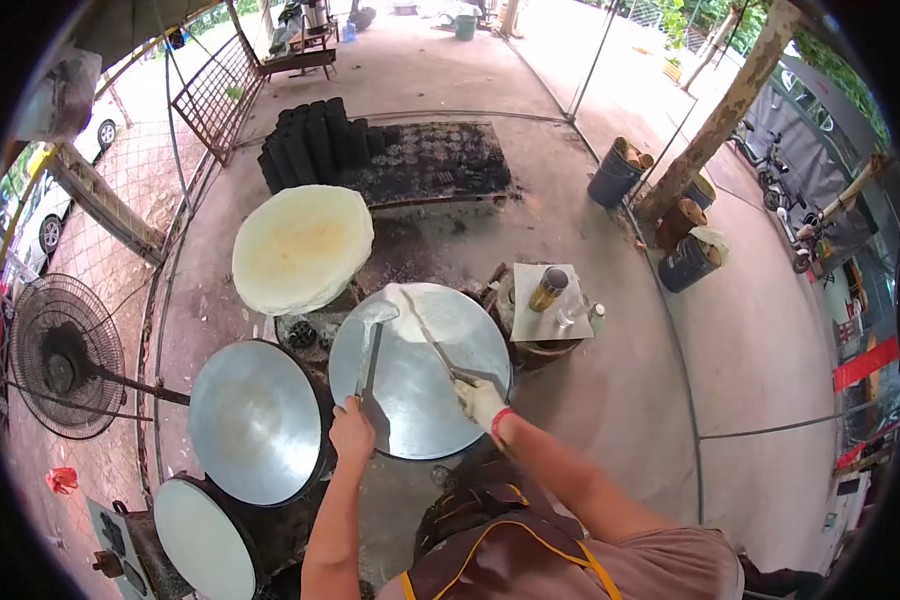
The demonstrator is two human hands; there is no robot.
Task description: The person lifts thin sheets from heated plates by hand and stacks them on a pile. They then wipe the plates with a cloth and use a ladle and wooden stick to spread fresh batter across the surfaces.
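Left hand (351, 425) grips a spreader (368, 345), gloved right hand (481, 402) clasps a scraper (432, 340) over a round griddle (415, 400)

The fisheye rim blacks out every corner and cuts the fan (62, 356) at its left side. The lowest round pan (203, 540) is clipped by the bottom edge, as is the apron (490, 560). The right hand (480, 400) is gloved, so its fingers cannot be made out around the handle. What the left hand (351, 428) grips is too thin to name. The bottle (548, 289) label is too small to read
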